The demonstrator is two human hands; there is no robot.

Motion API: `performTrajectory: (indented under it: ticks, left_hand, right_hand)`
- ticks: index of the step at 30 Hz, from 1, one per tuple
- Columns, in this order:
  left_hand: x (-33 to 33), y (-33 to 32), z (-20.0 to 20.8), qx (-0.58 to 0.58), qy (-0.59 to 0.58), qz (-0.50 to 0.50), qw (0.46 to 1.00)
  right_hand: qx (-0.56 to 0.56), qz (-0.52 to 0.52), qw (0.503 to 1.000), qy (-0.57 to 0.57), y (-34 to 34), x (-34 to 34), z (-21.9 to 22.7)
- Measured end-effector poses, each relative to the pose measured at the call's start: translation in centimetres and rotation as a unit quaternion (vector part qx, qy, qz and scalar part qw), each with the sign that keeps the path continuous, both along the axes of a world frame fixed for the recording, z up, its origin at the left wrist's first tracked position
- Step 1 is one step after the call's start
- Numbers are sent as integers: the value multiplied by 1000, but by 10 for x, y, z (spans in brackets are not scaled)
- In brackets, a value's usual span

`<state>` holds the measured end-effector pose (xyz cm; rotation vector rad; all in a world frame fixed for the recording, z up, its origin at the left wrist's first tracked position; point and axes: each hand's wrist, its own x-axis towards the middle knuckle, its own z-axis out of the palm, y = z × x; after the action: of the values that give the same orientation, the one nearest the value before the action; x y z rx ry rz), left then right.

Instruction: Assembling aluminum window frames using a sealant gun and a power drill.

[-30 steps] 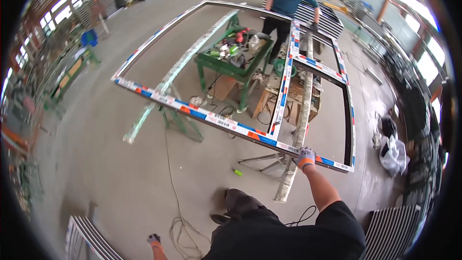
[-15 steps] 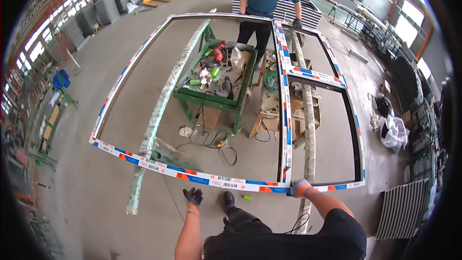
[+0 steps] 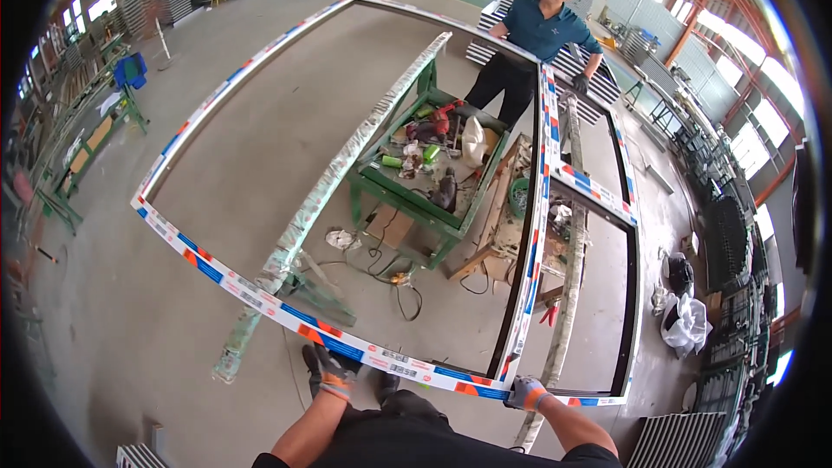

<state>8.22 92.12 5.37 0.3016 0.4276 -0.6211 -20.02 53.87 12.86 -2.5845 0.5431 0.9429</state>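
Note:
A large window frame [image 3: 542, 208], covered in white, blue and orange protective film, spans the space before me. A long upright bar and a short crossbar divide it. My left hand [image 3: 332, 374], in a dark grey glove with an orange cuff, grips the near rail left of its middle; the rail partly hides the fingers. My right hand [image 3: 525, 393], gloved alike, is closed round the same rail at the foot of the dividing bar. Beneath the frame run two film-wrapped support beams, a greenish one [image 3: 347, 156] on the left and a pale one [image 3: 569, 282] on the right.
Under the frame stands a green metal work table [image 3: 407, 195] with a red power tool and scraps. A wooden bench [image 3: 490, 247] adjoins it; a cable [image 3: 407, 295] lies on the floor. A co-worker [image 3: 546, 30] stands at the far side. White plastic bags [image 3: 686, 325] lie right.
My left hand, open and off the frame before, now grips the near rail. The right hand stays on it. The frame appears turned and nearer to me; my view has also shifted.

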Motion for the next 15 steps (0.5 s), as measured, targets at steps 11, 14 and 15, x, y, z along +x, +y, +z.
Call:
performTrajectory:
  ticks: [11, 14, 15]
  left_hand:
    - [126, 97, 166, -8, -263, 93, 960]
    - [161, 120, 161, -165, -323, 151, 920]
    - [167, 126, 166, -169, -322, 147, 920]
  right_hand:
    - [37, 118, 983, -135, 174, 176, 200]
    - [64, 135, 978, -145, 220, 216, 226]
    - [61, 131, 979, -145, 230, 224, 226]
